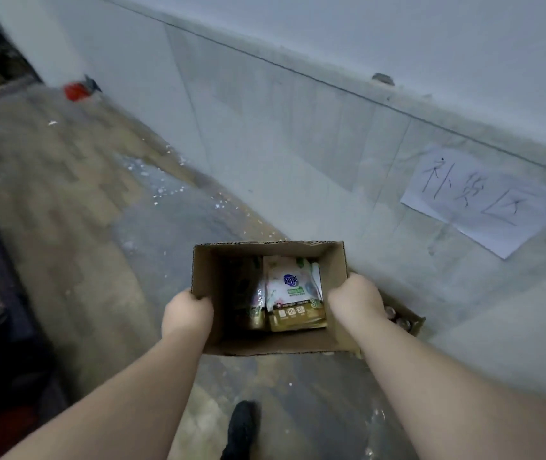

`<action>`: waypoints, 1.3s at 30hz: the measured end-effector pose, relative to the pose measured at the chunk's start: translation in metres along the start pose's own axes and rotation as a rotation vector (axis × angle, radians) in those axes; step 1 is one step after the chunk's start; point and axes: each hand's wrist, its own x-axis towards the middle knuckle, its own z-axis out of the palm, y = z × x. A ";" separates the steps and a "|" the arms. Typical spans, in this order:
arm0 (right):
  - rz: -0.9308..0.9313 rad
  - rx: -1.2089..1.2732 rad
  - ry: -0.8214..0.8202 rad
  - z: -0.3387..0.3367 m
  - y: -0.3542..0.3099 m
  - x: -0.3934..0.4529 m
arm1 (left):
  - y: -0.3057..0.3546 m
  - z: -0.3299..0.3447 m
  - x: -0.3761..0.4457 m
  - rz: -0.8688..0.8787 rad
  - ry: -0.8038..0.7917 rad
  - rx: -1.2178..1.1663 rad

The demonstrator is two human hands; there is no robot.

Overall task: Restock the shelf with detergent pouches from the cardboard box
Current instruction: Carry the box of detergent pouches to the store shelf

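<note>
Left hand [187, 315] and right hand [354, 302] each grip a side wall of the open cardboard box [265, 343] holding detergent pouches [293, 293]; the thin walls could buckle, tipping it.

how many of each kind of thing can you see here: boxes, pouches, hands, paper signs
cardboard box: 1
detergent pouches, those that show: 2
hands, left hand and right hand: 2
paper sign: 1
total: 6

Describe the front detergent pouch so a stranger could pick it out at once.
Find the open cardboard box held at both sides by the left hand and right hand. Inside, toward the right, lies the front pouch: white with a gold bottom band, brighter than the shadowed pouch at its left.
</note>
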 end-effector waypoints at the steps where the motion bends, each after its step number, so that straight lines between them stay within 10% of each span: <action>1: -0.045 -0.017 -0.020 -0.004 -0.005 -0.010 | -0.009 -0.011 -0.013 -0.024 0.035 -0.021; 20: -0.757 -0.394 -0.412 0.120 -0.085 -0.260 | -0.286 -0.169 -0.240 -0.555 0.546 -0.329; 39: -1.243 -0.565 -0.785 0.354 -0.022 -0.783 | -0.720 -0.326 -0.567 -1.117 0.855 -0.620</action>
